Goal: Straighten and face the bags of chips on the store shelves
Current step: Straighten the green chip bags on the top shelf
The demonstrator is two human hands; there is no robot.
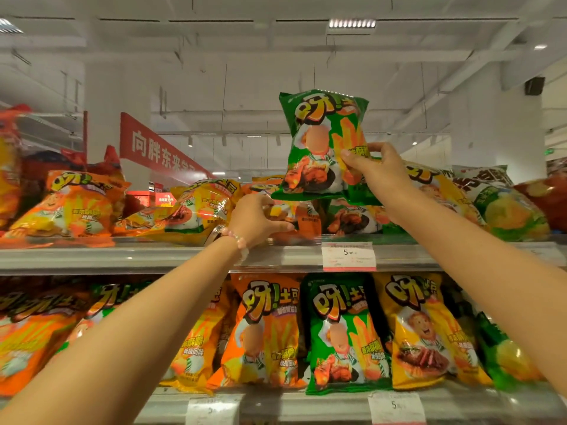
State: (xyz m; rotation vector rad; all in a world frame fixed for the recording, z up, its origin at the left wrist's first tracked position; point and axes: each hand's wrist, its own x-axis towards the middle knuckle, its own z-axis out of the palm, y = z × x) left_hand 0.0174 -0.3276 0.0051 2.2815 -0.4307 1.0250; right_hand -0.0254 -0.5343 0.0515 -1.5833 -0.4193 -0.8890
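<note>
Two hands are up at the top shelf [122, 259]. The right hand [372, 170] pinches a green bag [319, 145] by its right edge, thumb on the front and fingers curled behind, and holds it upright with its face to the camera, above the bags that lie on the shelf. The bag's lower edge sits just over a second green bag [346, 216] lying flat under it. The left hand [257, 220], with a pink bead bracelet [234, 236] at the wrist, curls its fingers round the front of an orange bag [294, 216] lying at the shelf's front edge, just left of the lying green one.

To the left along the top shelf lie a yellow bag [199, 210] and another orange bag [73, 207], both tipped back on their sides. To the right lie a yellow bag [441, 188] and a white-and-green bag [503, 204], partly hidden by the right forearm. A price tag [348, 256] reading 5.90 is clipped to the shelf rail below the held bag.

On the lower shelf [306, 406], bags stand upright and face out: orange [267, 329], green [346, 332] and yellow [426, 329] side by side, touching. A red banner [156, 148] hangs in the background.
</note>
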